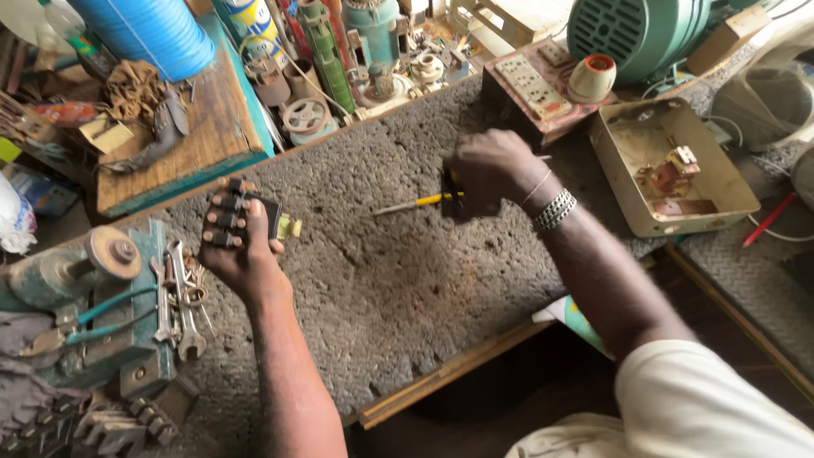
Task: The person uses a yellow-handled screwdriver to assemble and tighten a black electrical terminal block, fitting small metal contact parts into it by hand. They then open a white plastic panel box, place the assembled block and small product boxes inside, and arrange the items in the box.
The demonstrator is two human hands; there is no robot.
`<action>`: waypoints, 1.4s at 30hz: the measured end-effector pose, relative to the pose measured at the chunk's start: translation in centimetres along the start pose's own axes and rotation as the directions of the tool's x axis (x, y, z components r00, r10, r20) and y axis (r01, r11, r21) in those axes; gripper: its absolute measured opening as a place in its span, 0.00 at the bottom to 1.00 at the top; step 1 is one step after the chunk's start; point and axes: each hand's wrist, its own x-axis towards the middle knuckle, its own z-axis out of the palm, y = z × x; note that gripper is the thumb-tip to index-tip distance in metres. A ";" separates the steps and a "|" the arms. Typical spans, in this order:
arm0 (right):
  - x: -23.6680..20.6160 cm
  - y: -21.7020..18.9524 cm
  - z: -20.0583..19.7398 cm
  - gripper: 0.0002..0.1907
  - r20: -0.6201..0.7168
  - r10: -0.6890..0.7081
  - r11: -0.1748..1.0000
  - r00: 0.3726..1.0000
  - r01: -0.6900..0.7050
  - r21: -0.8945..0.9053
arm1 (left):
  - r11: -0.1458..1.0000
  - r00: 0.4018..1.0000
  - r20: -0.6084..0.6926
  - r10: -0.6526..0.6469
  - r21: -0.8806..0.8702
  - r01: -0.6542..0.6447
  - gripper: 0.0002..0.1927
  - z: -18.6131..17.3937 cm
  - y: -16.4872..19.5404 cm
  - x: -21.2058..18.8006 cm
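Yellow screwdriver (421, 202), black switch block (231, 217), teal motor (640, 30) — grey bench (381, 271)

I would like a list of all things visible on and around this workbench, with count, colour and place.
switch block: one, black, in left hand
screwdriver: one, yellow handle, in right hand, on bench
workbench: one, grey, rough, centre
metal tray: one, beige, right, small parts inside
socket strip: one, cream, top centre
motor housing: one, green, top right
spanners: several, silver, left
blue barrel: one, top left
red pen: one, far right
left hand: one, gripping block
right hand: one, bracelet at wrist
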 end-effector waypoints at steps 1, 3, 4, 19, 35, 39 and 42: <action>-0.7 -0.4 0.6 0.34 -0.122 -0.145 0.988 0.982 0.150 0.040 | 1.000 1.000 0.005 -0.008 -0.010 0.009 0.06 -0.2 0.0 0.0; -2.1 -0.9 2.1 0.39 -0.370 -0.388 0.896 0.844 0.440 0.065 | 0.999 0.999 0.008 -0.032 -0.011 0.032 0.06 -0.6 0.0 -0.2; -2.6 -0.9 2.7 0.39 -0.277 -0.334 0.930 0.901 0.363 0.061 | 0.999 0.999 0.005 -0.044 -0.004 0.044 0.06 -0.7 0.0 -0.3; -12.7 1.6 2.7 0.36 -0.415 0.030 0.999 0.910 -0.033 -0.002 | 0.990 0.990 -0.056 -0.132 -0.056 0.129 0.10 -1.0 -0.1 -1.0; -24.4 27.1 8.5 0.40 -0.081 0.832 0.481 0.549 -0.639 0.600 | 0.988 0.995 0.099 0.013 -0.157 0.003 0.09 0.7 2.8 -1.8; -23.4 27.0 8.8 0.47 -0.329 0.801 0.581 0.501 -0.784 0.220 | 0.990 0.998 0.042 -0.036 -0.135 0.041 0.08 1.2 4.1 -3.0; -23.3 26.9 9.1 0.42 -0.499 0.690 0.716 0.525 -0.594 0.366 | 0.994 0.999 0.043 -0.008 -0.109 0.012 0.07 0.6 4.9 -4.0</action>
